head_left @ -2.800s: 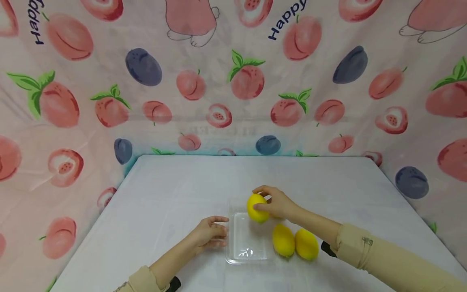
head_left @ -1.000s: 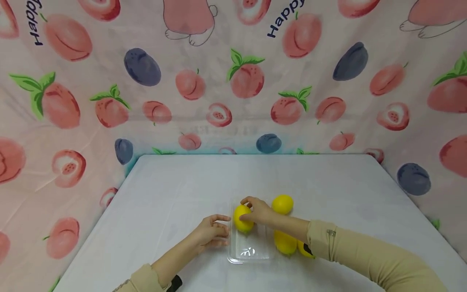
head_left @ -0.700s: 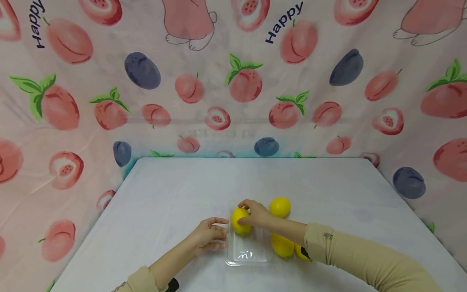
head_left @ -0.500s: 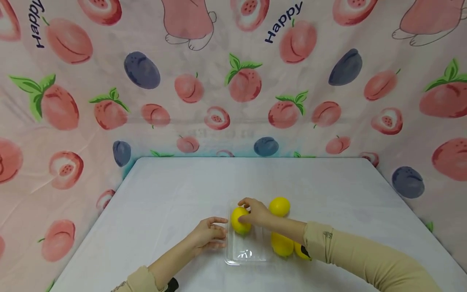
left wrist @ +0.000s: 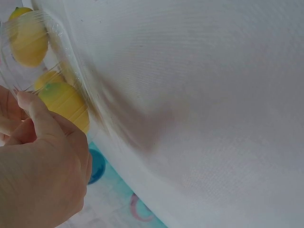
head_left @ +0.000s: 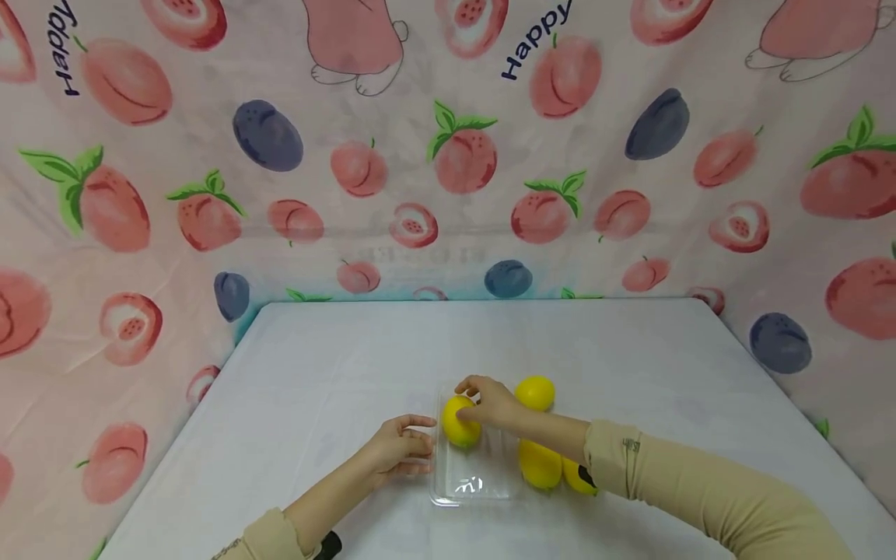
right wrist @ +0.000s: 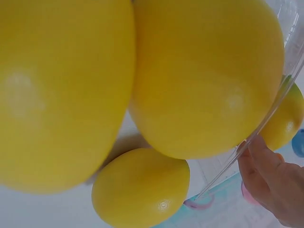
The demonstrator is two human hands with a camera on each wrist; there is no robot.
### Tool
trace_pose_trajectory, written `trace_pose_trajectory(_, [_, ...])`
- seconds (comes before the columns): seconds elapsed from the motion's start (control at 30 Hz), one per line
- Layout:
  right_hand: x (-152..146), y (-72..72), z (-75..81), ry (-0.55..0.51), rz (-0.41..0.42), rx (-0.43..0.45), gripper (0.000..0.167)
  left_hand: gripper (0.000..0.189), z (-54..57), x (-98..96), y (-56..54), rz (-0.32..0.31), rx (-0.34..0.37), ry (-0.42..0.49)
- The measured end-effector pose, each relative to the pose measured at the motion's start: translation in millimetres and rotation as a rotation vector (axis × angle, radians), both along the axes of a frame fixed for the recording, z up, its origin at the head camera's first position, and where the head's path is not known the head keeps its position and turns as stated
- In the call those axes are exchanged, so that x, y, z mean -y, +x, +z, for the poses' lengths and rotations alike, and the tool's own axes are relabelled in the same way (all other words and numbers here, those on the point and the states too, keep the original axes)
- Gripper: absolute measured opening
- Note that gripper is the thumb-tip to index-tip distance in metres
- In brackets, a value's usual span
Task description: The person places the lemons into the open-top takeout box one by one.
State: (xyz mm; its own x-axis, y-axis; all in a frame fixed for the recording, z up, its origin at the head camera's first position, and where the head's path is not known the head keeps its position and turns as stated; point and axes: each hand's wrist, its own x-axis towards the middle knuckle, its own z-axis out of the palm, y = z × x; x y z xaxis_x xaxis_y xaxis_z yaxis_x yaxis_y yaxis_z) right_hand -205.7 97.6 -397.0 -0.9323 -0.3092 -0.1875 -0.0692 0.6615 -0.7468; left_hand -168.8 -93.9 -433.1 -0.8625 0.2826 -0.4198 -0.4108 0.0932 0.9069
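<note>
A clear plastic tray [head_left: 483, 470] stands on the white table, in the middle of the head view. My right hand [head_left: 495, 403] reaches over it and holds a lemon [head_left: 460, 432] in its far left part, thumb and fingers around the fruit. Whether this lemon rests on the tray floor cannot be told. My left hand [head_left: 397, 448] is at the tray's left side, its fingers loosely extended against the wall. In the left wrist view, that hand [left wrist: 45, 166] is by the clear wall, with yellow lemons [left wrist: 31, 45] showing through it.
Right of the tray are three more lemons. One [head_left: 535, 393] sits farther back, beyond my right forearm. Two others [head_left: 540, 465] [head_left: 579, 478] lie nearer, partly hidden by the arm and sleeve. A fruit-printed cloth [head_left: 413, 187] hangs behind the table [head_left: 350, 350].
My right hand has carried its lemon leftward and down into the far left of the tray, where it has held almost still this last half second. The left hand has stayed in place.
</note>
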Motion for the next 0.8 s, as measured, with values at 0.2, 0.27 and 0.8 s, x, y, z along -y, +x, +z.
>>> trace_pose_trajectory(0.2, [-0.9,-1.2,2.8,0.008,-0.002,-0.002,0.030,0.043,2.2,-0.1,-1.0,0.012,0.000,-0.002])
trace_pose_trajectory(0.27, [-1.9,-0.9,3.4,0.010,0.000,-0.001,0.030,0.043,2.4,0.0,-0.6,0.010,0.003,0.000])
trace_pose_trajectory(0.8, [-9.0,2.1,7.2,-0.037,-0.042,0.071,0.032,0.044,-2.1,1.7,0.1,0.005,0.010,0.008])
